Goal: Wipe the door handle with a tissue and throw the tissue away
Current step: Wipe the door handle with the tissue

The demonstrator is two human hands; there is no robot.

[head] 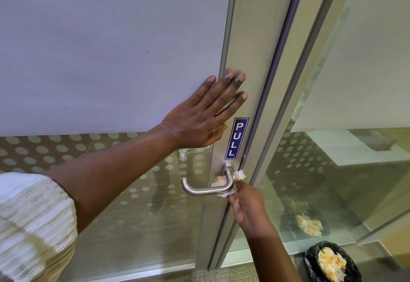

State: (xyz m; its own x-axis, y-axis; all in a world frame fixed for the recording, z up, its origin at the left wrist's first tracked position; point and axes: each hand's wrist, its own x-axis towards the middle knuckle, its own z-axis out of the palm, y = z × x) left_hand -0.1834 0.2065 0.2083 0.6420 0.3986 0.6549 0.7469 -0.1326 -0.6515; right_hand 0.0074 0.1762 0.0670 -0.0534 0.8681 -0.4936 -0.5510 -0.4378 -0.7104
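1. The left hand (199, 117) is flat and open against the door (111, 48), fingers spread and pointing up and to the right. The fingertips (240, 77) reach onto the grey metal door frame (250, 37), while the palm sits on the frosted panel.

2. Just below and right of that hand's thumb there's a blue PULL sticker (236, 138) running vertically down the frame.

3. Right under the sticker is the door handle (206, 187), a brushed metal lever whose free end curls off to the left, under the left wrist.

4. The right hand (248, 206) comes up from the lower right and is pinched shut on a tissue (221, 180), pressing it against the handle's bend next to the frame. White bits of tissue stick out above the fingers and behind the lever, plus a scrap below it.

5. Left forearm crosses the shot diagonally, with a cream knit sleeve (33, 226) bunched at the lower left.

6. Down on the floor, below and to the right of the right forearm, sits a bin with a black bag (310, 257), and it's got crumpled tissues (331, 264) in it. The glass panel (332, 181) beside the door shows a reflection of it.
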